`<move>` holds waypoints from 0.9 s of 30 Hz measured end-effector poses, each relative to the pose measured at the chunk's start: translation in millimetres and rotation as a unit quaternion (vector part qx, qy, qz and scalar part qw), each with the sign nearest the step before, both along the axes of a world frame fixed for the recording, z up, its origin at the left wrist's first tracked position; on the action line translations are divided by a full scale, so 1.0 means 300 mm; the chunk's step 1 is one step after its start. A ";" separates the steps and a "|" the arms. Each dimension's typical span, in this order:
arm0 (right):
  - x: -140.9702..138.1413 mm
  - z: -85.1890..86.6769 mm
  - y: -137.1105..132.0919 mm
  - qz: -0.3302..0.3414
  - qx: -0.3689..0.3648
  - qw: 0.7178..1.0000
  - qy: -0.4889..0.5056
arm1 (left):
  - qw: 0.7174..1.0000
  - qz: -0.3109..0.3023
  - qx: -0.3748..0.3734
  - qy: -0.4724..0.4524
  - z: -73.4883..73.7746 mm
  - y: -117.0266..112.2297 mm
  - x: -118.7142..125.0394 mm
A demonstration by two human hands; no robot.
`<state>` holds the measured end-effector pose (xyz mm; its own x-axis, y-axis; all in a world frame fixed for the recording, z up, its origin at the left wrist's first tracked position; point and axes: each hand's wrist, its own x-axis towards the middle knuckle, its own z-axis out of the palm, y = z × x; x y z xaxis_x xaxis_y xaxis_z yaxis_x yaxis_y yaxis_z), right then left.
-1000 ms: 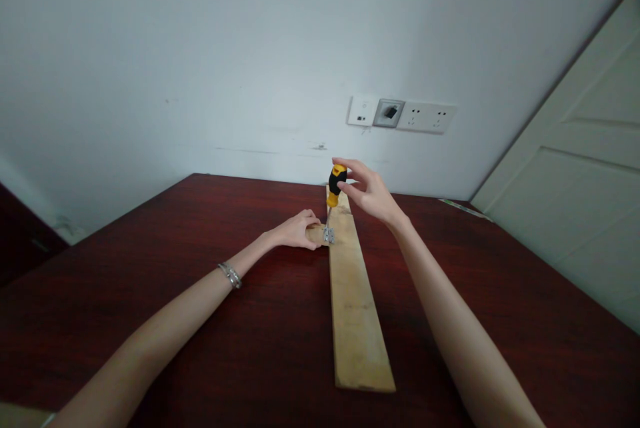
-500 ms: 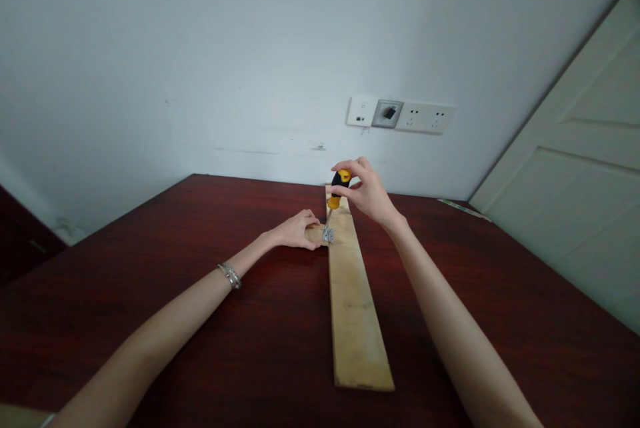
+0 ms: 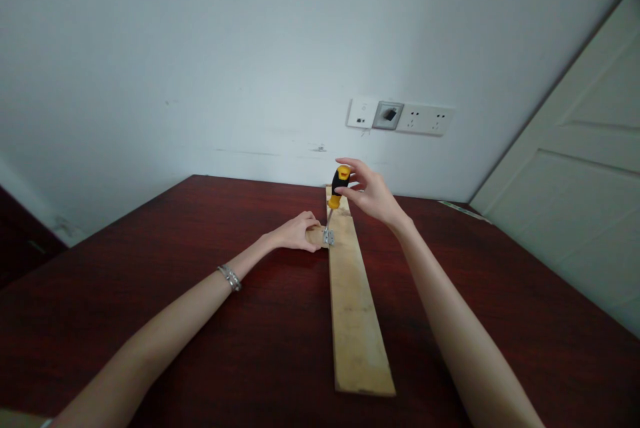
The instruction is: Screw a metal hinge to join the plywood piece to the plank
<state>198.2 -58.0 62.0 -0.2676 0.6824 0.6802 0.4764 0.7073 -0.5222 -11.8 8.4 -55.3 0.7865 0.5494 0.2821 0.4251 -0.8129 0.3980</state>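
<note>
The right hand (image 3: 369,196) loosely grasps the screwdriver (image 3: 340,181), fingers (image 3: 353,163) wider than a moment ago, seemingly regripping between turns; the shaft meets the metal hinge (image 3: 329,239); the left hand (image 3: 294,232) clasps a small block (image 3: 315,236) beside the long board (image 3: 355,308).

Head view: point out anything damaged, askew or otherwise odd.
The wall is marked: a dark scuff and a thin scrape stand out on its pale surface, above the far edge of the table. The long board also has dark patches, perhaps just knots or stains.
</note>
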 end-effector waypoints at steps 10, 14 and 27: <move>-0.003 0.004 0.003 -0.024 0.037 0.998 0.036 | 1.000 -0.010 0.008 -0.007 -0.003 0.002 -0.003; 0.000 0.019 -0.015 -0.048 0.044 0.996 0.059 | 1.000 -0.012 0.007 -0.013 -0.009 0.008 -0.002; 0.030 0.014 -0.095 -0.056 0.075 0.989 0.117 | 1.000 0.000 -0.022 0.009 0.017 -0.004 0.000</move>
